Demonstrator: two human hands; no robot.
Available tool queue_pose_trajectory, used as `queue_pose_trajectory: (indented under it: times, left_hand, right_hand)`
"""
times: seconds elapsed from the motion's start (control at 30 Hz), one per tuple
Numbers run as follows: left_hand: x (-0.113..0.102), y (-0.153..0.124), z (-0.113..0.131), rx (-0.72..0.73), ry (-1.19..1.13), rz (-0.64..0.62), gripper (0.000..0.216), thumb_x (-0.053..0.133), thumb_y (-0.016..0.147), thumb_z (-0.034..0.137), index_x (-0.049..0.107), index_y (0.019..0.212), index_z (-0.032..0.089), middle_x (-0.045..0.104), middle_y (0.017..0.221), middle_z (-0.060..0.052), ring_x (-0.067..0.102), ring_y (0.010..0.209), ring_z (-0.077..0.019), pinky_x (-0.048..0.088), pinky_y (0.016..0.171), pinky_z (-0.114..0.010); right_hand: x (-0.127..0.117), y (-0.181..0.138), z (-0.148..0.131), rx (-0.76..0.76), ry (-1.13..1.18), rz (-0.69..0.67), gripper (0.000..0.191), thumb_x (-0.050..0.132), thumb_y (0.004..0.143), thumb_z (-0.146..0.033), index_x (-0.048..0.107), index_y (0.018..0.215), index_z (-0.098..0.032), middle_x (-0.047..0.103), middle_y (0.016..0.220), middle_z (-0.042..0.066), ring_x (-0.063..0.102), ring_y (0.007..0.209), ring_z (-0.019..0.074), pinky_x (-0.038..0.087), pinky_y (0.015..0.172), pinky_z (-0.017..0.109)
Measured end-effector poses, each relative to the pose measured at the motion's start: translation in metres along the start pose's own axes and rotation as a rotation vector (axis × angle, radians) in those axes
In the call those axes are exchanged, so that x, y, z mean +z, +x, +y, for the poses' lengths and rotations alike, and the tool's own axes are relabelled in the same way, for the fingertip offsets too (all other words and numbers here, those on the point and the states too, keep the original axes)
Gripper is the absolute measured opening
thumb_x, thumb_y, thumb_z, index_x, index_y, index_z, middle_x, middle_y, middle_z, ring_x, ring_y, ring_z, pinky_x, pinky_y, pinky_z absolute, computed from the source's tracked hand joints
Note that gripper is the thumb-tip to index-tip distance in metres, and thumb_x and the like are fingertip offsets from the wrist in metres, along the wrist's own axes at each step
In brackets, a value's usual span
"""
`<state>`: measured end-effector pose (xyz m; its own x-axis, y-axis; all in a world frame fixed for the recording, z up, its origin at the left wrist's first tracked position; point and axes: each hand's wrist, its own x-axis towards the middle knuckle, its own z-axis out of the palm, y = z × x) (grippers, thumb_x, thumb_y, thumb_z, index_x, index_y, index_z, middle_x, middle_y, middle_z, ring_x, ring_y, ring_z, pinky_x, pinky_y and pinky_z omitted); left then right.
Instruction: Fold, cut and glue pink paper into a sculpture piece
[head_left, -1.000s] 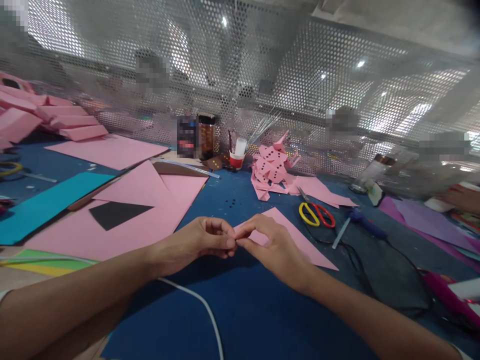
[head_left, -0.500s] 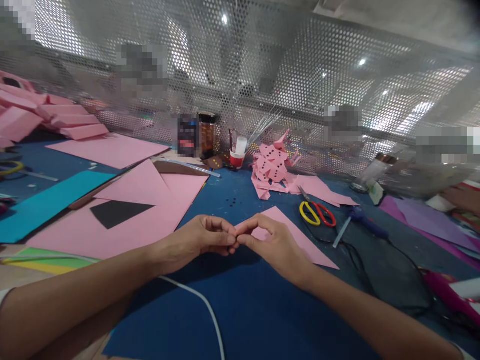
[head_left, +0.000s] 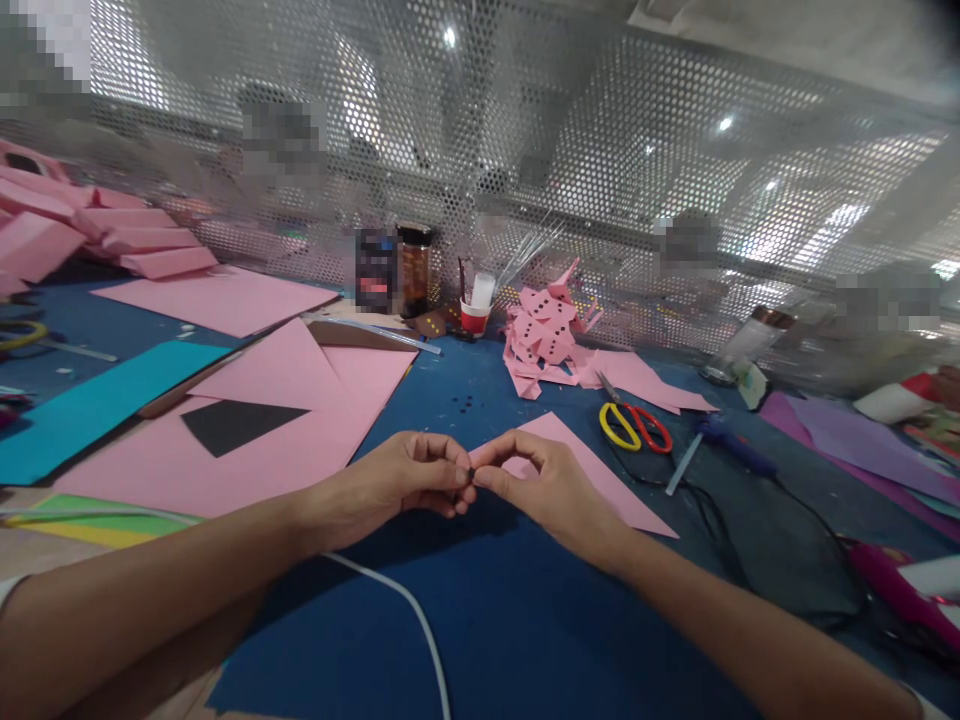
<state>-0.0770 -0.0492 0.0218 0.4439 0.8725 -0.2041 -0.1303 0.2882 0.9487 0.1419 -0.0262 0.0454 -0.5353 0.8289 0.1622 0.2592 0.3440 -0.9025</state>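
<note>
Farther back, a small red cup [head_left: 472, 318] held a white tube upright, and beside it stood a dark-lidded amber jar [head_left: 413, 270] whose contents could not be made out. Nearer, the left hand [head_left: 397, 485] and the right hand [head_left: 544, 490] met fingertip to fingertip above the blue table mat [head_left: 517, 620], both curled nearly closed, pinching a tiny black dot [head_left: 471, 478] between them. Just behind the right hand lay a pink paper triangle [head_left: 600, 480], with yellow-and-red-handled scissors [head_left: 634, 425] beyond it.
</note>
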Motion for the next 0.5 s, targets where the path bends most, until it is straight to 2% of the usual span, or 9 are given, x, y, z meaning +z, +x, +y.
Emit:
queue_pose_trajectory:
  times: [0.13,0.23,0.4,0.5]
  left_hand:
    - [0.003,0.000,0.001,0.025,0.132,0.015,0.028,0.079,0.081,0.043,0.066,0.086,0.019,0.075,0.081,-0.003,0.070,0.074,-0.0159,0.056,0.074,-0.029]
    - [-0.005,0.002,0.011,0.090,0.277,0.092,0.028,0.076,0.081,0.045,0.065,0.083,0.019,0.074,0.079,-0.004,0.069,0.074,-0.0184,0.055,0.073,-0.031]
    - [-0.044,0.015,0.027,0.289,0.620,0.449,0.020,0.071,0.080,0.041,0.068,0.082,0.021,0.074,0.085,-0.002,0.067,0.089,-0.0221,0.048,0.086,-0.035]
    - [-0.062,0.025,0.027,0.331,0.823,0.576,0.020,0.070,0.078,0.041,0.072,0.081,0.022,0.074,0.086,-0.004,0.065,0.088,-0.0257,0.047,0.088,-0.040]
  right_hand:
    - [0.001,-0.001,0.000,-0.010,-0.029,-0.016,0.010,0.071,0.090,-0.025,0.076,0.097,-0.021,0.078,0.095,0.001,0.071,0.092,0.0170,0.052,0.088,0.029]
    - [0.000,0.000,0.001,-0.007,-0.043,-0.019,0.010,0.069,0.091,-0.026,0.075,0.097,-0.021,0.078,0.095,0.000,0.070,0.092,0.0165,0.052,0.087,0.029]
    - [-0.006,0.005,0.009,0.001,-0.083,0.032,0.009,0.065,0.094,-0.026,0.073,0.095,-0.022,0.076,0.095,0.000,0.068,0.091,0.0157,0.051,0.085,0.029]
    - [-0.007,0.008,0.016,0.026,-0.063,0.016,0.009,0.065,0.094,-0.028,0.072,0.095,-0.022,0.075,0.094,0.000,0.067,0.087,0.0152,0.051,0.079,0.029]
